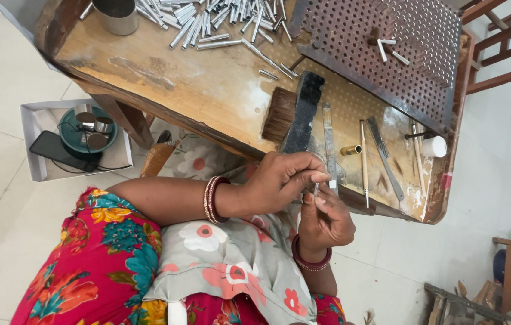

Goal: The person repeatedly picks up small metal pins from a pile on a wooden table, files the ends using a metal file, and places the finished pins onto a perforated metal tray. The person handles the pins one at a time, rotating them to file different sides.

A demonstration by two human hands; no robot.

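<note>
Both hands' grips pinch one thin metal tube (pixel 317 188) at the worktop (pixel 207 90) edge: left hand (pixel 279 180) above, right hand (pixel 323 219) below. Beyond lie the perforated tray (pixel 387 48), black brush (pixel 294 114), loose tubes (pixel 207 24), brass ferrule (pixel 351 150).

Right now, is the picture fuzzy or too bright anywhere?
Head view: mostly sharp, with soft, even daylight. The bench has a pale glare patch near the brush, and the floor looks washed out. The metal tubes shine. The small piece between the left hand and right hand is too tiny to make out.
</note>
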